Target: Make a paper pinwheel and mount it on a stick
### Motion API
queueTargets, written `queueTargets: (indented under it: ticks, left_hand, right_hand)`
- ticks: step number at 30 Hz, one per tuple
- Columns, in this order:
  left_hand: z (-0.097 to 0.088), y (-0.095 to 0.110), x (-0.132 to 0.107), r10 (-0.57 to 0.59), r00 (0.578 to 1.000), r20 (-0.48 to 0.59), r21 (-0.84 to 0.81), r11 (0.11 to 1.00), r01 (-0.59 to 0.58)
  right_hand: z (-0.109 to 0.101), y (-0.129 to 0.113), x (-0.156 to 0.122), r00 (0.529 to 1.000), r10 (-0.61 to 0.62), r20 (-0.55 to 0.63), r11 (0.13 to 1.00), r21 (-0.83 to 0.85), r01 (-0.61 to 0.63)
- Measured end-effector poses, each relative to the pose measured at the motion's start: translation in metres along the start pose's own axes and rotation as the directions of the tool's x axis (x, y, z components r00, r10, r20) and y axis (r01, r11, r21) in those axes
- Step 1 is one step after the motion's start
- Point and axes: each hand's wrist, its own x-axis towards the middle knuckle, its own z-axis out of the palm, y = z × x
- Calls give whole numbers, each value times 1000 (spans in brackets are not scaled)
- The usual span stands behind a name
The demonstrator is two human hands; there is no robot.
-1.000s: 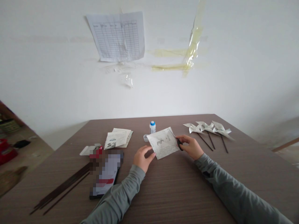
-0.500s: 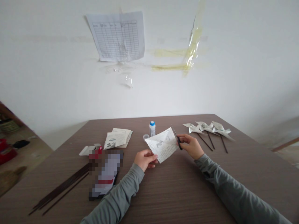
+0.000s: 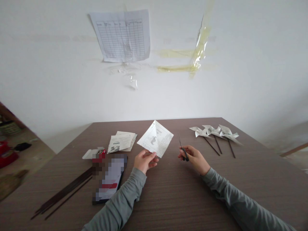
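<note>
My left hand (image 3: 145, 161) pinches the lower corner of a printed square of paper (image 3: 156, 137), which is held up with one corner pointing away from me and shows crease lines. The glue bottle behind the paper is hidden now. To the right, my right hand (image 3: 194, 157) grips a small pair of scissors (image 3: 184, 152) by the dark handles, its blades pointing up and away, apart from the paper. Beyond that hand lie three paper pinwheels (image 3: 227, 132) on dark sticks.
Left on the brown table (image 3: 173, 199) are a stack of printed paper pieces (image 3: 120, 142), a small open box (image 3: 97, 153), a blurred phone (image 3: 109, 179) and several dark sticks (image 3: 64, 191). A white wall (image 3: 154, 99) with a taped sheet (image 3: 125, 37) stands behind.
The paper has moved left and up and turned, away from the scissors. My right hand with the scissors has dropped slightly towards me. The glue bottle is now covered by the paper.
</note>
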Motion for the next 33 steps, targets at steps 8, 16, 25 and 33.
queueTargets:
  ticks: [8,16,25,33]
  left_hand:
    - [13,-1,-13,72,994,-88,-103,991,-81]
    - [17,2,-17,63,995,-80,-133,988,-73]
    - [15,6,-24,101,993,-64,-85,991,-106]
    - [14,7,-25,80,997,-23,-29,996,-80]
  right_hand:
    - [36,3,-36,960,-9,279,999,53,-6]
    - [51,-6,-48,933,12,359,999,32,-25]
    - [55,-2,-50,917,-45,397,998,-13,54]
    - [59,-6,-51,934,-26,356,999,-15,33]
